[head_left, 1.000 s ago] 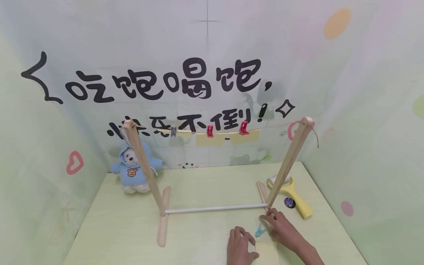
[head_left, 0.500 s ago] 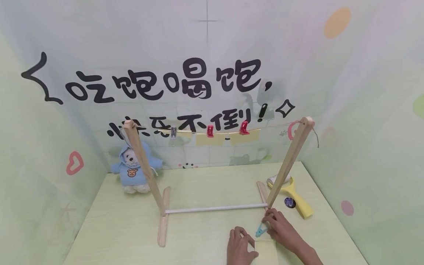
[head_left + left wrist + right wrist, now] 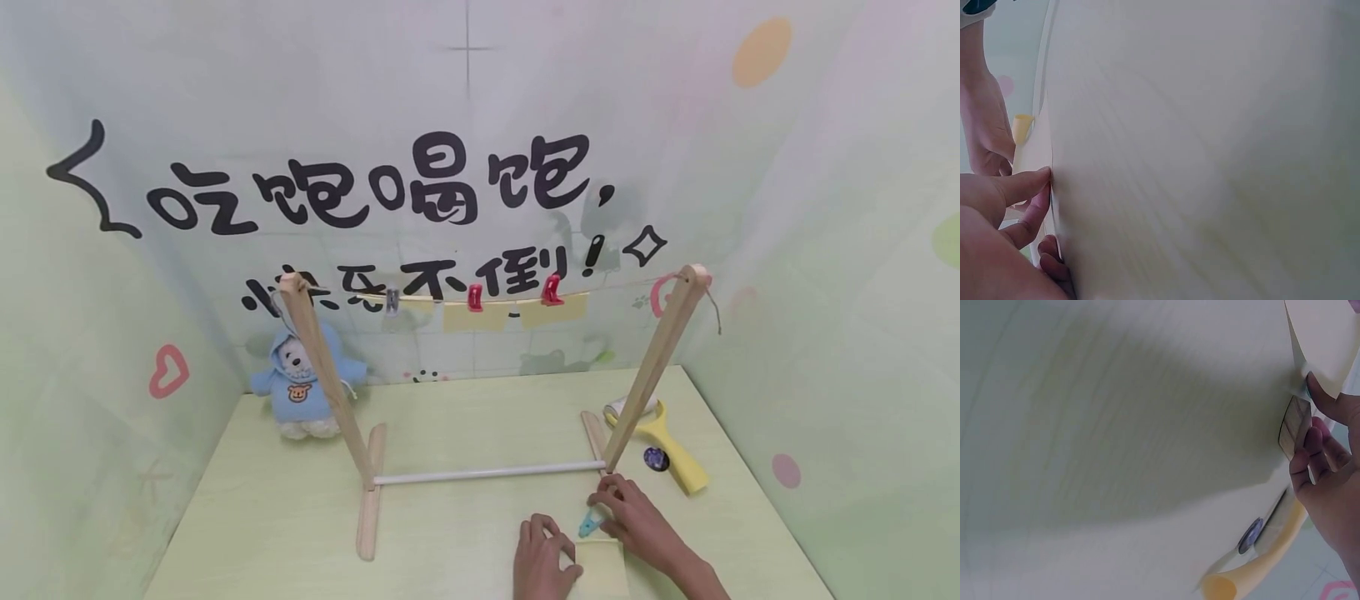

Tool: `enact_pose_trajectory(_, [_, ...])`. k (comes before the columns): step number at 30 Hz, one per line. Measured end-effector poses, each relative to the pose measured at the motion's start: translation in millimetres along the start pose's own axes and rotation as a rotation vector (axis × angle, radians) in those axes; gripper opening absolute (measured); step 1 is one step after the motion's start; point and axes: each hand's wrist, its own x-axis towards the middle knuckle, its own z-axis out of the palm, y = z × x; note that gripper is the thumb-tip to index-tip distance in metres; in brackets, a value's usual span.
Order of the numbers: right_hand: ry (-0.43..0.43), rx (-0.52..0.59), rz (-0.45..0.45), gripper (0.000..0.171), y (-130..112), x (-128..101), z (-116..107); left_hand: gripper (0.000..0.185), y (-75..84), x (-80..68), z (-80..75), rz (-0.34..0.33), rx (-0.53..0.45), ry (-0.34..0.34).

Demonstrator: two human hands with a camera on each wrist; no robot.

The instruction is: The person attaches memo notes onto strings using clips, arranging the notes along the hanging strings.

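At the front of the table, a pale yellow paper sheet point(image 3: 603, 571) lies flat. My left hand point(image 3: 543, 557) pinches its left edge between thumb and forefinger; the left wrist view shows those fingertips together at the edge. Just beyond the sheet's top edge is a small teal clothespin point(image 3: 589, 524). The thumb and curled fingers of my right hand point(image 3: 637, 521) hold it by the handle end. In the right wrist view, the thumb hides most of the clothespin, and the other fingers are close to the end of the stand's wooden foot point(image 3: 1295, 428).
Behind the hands stands a wooden frame point(image 3: 652, 379) with a white bottom rod point(image 3: 487, 473). Its string carries yellow papers under a grey clip point(image 3: 392, 300) and red clips point(image 3: 476, 297). A plush toy point(image 3: 300, 387), yellow lint roller point(image 3: 678, 458) and dark round disc point(image 3: 656, 459) surround it.
The right thumb and fingers have closed in on the clothespin, which has shifted slightly. The paper sheet has slid a little forward, towards the clothespin. My left hand has barely moved.
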Motion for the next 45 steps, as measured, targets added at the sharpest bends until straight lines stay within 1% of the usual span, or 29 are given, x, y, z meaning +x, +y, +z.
enact_pose_trajectory(2, [0.013,0.015,-0.009,0.037,2,-1,0,0.014,0.1,-1.2,1.2,0.008,0.004,0.017])
enact_pose_trajectory(5, [0.016,0.097,0.001,0.033,5,-4,-2,0.013,-0.1,-2.8,2.8,0.018,-0.004,0.041])
enact_pose_trajectory(6, [0.006,0.146,0.014,0.031,6,-4,-4,0.012,-0.1,-3.4,3.2,0.021,-0.009,0.048])
enact_pose_trajectory(8, [-0.022,0.284,0.067,0.029,8,-6,-7,0.012,-0.6,-4.6,4.3,0.026,-0.03,0.061])
enact_pose_trajectory(11, [-0.069,0.502,0.197,0.027,9,-7,-17,0.012,-1.3,-6.6,5.4,0.022,-0.092,0.076])
enact_pose_trajectory(13, [-0.071,0.602,0.292,0.031,6,-6,-26,0.012,-1.4,-7.7,5.1,-0.001,-0.158,0.081])
enact_pose_trajectory(14, [-0.061,0.623,0.333,0.032,5,-5,-32,0.012,-1.3,-8.0,4.4,-0.018,-0.199,0.075])
enact_pose_trajectory(16, [-0.028,0.634,0.385,0.034,1,-1,-46,0.012,-0.6,-7.6,1.6,-0.064,-0.299,0.053])
enact_pose_trajectory(18, [0.026,0.6,0.391,0.034,-4,4,-62,0.01,0.6,-6.1,-3.8,-0.125,-0.417,0.023])
enact_pose_trajectory(20, [0.081,0.557,0.356,0.035,-8,11,-79,0.008,1.1,-3.4,-10.6,-0.186,-0.531,-0.017])
enact_pose_trajectory(23, [0.161,0.497,0.264,0.034,-16,21,-109,0.007,1.5,3.2,-24.4,-0.251,-0.691,-0.056])
enact_pose_trajectory(25, [0.209,0.472,0.169,0.034,-21,30,-132,0.009,3.5,11.0,-36.6,-0.257,-0.754,-0.066])
enact_pose_trajectory(26, [0.236,0.453,0.107,0.035,-24,34,-144,0.01,5.7,16.4,-44.4,-0.247,-0.778,-0.064])
enact_pose_trajectory(28, [0.296,0.401,-0.006,0.04,-32,43,-171,0.011,13.1,29.9,-62.1,-0.211,-0.81,-0.039])
enact_pose_trajectory(29, [0.335,0.373,-0.066,0.044,-36,48,-185,0.011,18.3,37.2,-72.3,-0.186,-0.811,-0.023])
enact_pose_trajectory(31, [0.411,0.314,-0.152,0.049,-44,57,-212,0.012,30.3,52.9,-95.2,-0.131,-0.82,0.02])
enact_pose_trajectory(33, [0.478,0.269,-0.179,0.046,-55,66,-239,0.014,43.7,67.9,-119.1,-0.066,-0.847,0.083])
enact_pose_trajectory(34, [0.505,0.253,-0.194,0.038,-60,71,-251,0.014,50.6,75.0,-131.2,-0.037,-0.857,0.112])
enact_pose_trajectory(35, [0.53,0.241,-0.204,0.035,-65,76,-263,0.014,57.5,81.4,-142.8,-0.01,-0.861,0.14])
enact_pose_trajectory(38, [0.566,0.207,-0.239,0.027,-78,93,-293,0.015,77.3,98.0,-173.0,0.06,-0.88,0.221])
enact_pose_trajectory(40, [0.579,0.18,-0.27,0.031,-85,104,-309,0.015,88.2,105.9,-188.8,0.094,-0.879,0.248])
enact_pose_trajectory(43, [0.586,0.145,-0.296,0.031,-91,119,-328,0.017,100.0,112.8,-205.8,0.134,-0.888,0.267])
enact_pose_trajectory(45, [0.584,0.117,-0.305,0.022,-93,127,-338,0.017,104.8,115.4,-213.5,0.15,-0.896,0.271])
